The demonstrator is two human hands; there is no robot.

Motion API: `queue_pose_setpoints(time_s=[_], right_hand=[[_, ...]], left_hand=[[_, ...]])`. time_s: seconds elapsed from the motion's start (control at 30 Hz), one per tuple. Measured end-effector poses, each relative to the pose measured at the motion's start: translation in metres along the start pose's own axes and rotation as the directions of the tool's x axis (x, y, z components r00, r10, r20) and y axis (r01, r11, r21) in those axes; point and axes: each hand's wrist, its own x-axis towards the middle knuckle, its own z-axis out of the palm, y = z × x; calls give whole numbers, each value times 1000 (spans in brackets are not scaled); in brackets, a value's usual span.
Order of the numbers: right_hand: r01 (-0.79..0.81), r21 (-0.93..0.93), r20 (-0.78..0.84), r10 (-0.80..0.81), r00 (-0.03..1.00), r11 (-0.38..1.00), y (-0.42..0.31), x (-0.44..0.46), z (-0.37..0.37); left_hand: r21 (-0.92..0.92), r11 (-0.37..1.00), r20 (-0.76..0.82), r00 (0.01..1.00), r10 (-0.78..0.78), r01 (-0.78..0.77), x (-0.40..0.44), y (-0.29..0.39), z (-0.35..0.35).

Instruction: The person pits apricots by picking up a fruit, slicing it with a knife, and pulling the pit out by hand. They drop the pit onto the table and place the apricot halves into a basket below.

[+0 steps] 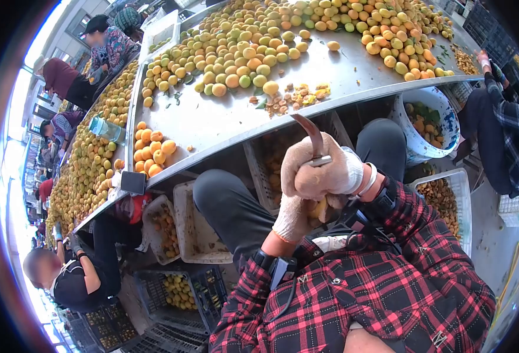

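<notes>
A metal worktop stretches across the view, carrying a broad heap of apricots. Below its front edge, on the right, stands a white bucket with fruit and leaves in it. A small scatter of pits and fruit scraps lies near that edge. The gloved right hand is closed around a curved knife, blade upward; the gloved left hand is curled just beneath, its grip partly hidden. Between them shows a yellow piece of fruit.
</notes>
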Motion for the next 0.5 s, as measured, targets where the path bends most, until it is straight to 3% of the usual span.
queue_pose_setpoints(time_s=[0.03, 0.07, 0.13, 0.17, 0.2, 0.27, 0.33, 0.37, 0.4, 0.5], right_hand=[[53, -16, 39, -52, 998, 998, 3, -1, -2], [105, -27, 77, -103, 992, 994, 6, -2, -2], [102, -26, 101, -99, 990, 994, 8, -6, -2], [153, 34, 133, -156, 979, 988, 12, -8, -1], [200, 94, 165, -213, 963, 975, 14, -10, -1], [195, 92, 172, -208, 963, 977, 8, -17, 4], [93, -21, -198, -95, 976, 995, -10, -28, 16], [248, -13, -269, -242, 932, 969, 10, -22, 11], [344, 80, -348, -297, 889, 936, 19, -18, 13], [411, 132, -409, -328, 851, 902, 28, -15, 13]], left_hand=[[14, 1000, 200, 980, 11, -14, 2, -6, -13], [12, 1000, 199, 980, 9, -12, -1, -5, -6], [-27, 992, -69, 990, -123, 122, -6, -1, 17], [271, 954, 23, 992, 124, -126, -7, -9, 16], [270, 954, 24, 991, 129, -131, -4, -13, 12], [9, 998, 9, 998, 63, -63, 1, -19, 3], [281, 940, 23, 980, 196, -195, 0, -1, 11], [4, 1000, 95, 995, -9, 9, 0, 19, 8], [469, 845, 36, 962, 271, -256, 1, 14, 14], [327, 924, -88, 967, 238, -198, 0, 14, 14]])
